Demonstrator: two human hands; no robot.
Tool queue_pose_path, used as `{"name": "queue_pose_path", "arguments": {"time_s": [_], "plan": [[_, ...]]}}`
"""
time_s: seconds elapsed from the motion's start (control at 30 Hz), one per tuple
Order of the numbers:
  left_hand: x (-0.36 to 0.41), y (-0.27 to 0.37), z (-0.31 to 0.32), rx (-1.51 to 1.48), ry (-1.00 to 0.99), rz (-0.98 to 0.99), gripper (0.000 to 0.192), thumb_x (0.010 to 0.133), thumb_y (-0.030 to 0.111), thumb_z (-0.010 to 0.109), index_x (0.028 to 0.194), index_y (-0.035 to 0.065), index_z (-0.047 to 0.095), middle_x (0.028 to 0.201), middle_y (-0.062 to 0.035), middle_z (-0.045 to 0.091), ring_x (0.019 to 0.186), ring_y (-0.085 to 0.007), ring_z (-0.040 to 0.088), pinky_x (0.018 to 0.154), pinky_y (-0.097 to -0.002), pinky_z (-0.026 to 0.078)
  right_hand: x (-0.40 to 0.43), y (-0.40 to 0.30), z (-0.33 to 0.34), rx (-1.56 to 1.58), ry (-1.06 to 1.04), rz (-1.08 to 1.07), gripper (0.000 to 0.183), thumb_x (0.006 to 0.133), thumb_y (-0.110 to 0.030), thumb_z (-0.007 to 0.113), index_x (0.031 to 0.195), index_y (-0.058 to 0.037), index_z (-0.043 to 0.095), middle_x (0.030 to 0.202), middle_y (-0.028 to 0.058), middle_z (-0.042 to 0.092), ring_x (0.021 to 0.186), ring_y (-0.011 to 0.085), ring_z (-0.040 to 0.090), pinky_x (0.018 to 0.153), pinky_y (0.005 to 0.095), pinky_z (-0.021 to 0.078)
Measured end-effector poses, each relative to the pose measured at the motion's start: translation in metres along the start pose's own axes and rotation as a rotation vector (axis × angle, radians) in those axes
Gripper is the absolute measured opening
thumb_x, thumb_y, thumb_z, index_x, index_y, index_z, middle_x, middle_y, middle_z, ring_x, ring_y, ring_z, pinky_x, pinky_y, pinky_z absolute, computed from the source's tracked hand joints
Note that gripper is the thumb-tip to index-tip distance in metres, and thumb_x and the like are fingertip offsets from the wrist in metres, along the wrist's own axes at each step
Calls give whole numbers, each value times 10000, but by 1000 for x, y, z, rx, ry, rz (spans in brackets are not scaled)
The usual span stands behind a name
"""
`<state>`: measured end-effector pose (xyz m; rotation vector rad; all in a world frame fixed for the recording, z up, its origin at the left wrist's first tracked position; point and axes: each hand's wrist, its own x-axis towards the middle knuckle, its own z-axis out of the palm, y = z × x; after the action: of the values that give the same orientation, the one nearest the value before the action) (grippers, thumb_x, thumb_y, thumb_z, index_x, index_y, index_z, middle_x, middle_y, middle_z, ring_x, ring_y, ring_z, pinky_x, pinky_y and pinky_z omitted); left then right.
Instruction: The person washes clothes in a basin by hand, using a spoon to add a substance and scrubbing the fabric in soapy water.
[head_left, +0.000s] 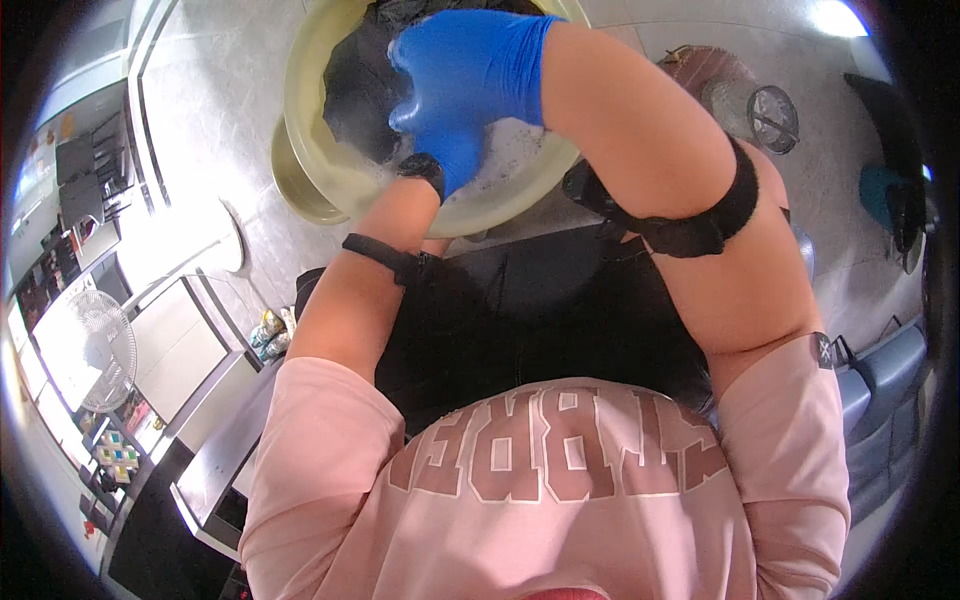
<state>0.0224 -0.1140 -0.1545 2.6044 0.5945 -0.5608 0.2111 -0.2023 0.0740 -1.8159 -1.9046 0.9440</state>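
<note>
A pale yellow-green plastic basin (304, 112) stands in front of me at the top of the view. Dark wet cloth (360, 97) lies in it, with soapy water and white suds (517, 150) along the near side. Both hands wear blue gloves and are inside the basin. My right hand (472, 67) is over the dark cloth and covers part of my left hand (459, 154). The left fingers are hidden beneath it. The right fingertips rest against the cloth; whether they grip it is unclear. Black bands circle both forearms.
A second yellow-green basin (300, 184) sits partly under the first. On the tiled floor at right are a reddish-brown item (705, 64) and a clear container with a dark rim (772, 120). A white fan (97, 349) and a low table (225, 442) stand left; dark-blue padded seating (885, 375) is right.
</note>
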Motion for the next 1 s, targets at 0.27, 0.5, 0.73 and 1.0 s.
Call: {"name": "queue_pose_path", "arguments": {"time_s": [0.27, 0.5, 0.73, 1.0], "plan": [[-21, -13, -36, -174, -69, 101, 544, 1023, 317, 554, 1497, 72, 447, 1567, -176, 405, 1457, -286, 369, 1205, -447, 287, -8, 2, 8, -76, 59, 14, 470, 781, -367, 728, 1009, 44, 714, 913, 256, 714, 905, 384, 711, 826, 453, 564], [-29, -20, -91, -1121, 11, 117, 487, 904, 151, 700, 1349, 33, 543, 1275, -148, 652, 1157, -231, 631, 983, -368, 517, -1, -2, 2, -56, 32, 91, 426, 797, -358, 709, 972, 29, 731, 917, 237, 725, 888, 376, 715, 798, 447, 569], [-18, 1, -42, -11, 25, 155, 474, 927, 310, 660, 1321, 61, 572, 1264, -169, 651, 1148, -302, 641, 981, -410, 519, -4, 3, -5, -92, -20, 5, 422, 816, -381, 694, 962, 12, 740, 933, 227, 728, 879, 379, 713, 798, 450, 565], [8, 0, 20, -19, 209, -92, 438, 921, 316, 666, 1252, 39, 592, 1191, -193, 661, 1099, -334, 647, 936, -423, 525, -17, -7, -8, -77, -28, 29, 401, 827, -351, 683, 1003, 4, 743, 944, 229, 727, 894, 387, 710, 805, 465, 563]]}}
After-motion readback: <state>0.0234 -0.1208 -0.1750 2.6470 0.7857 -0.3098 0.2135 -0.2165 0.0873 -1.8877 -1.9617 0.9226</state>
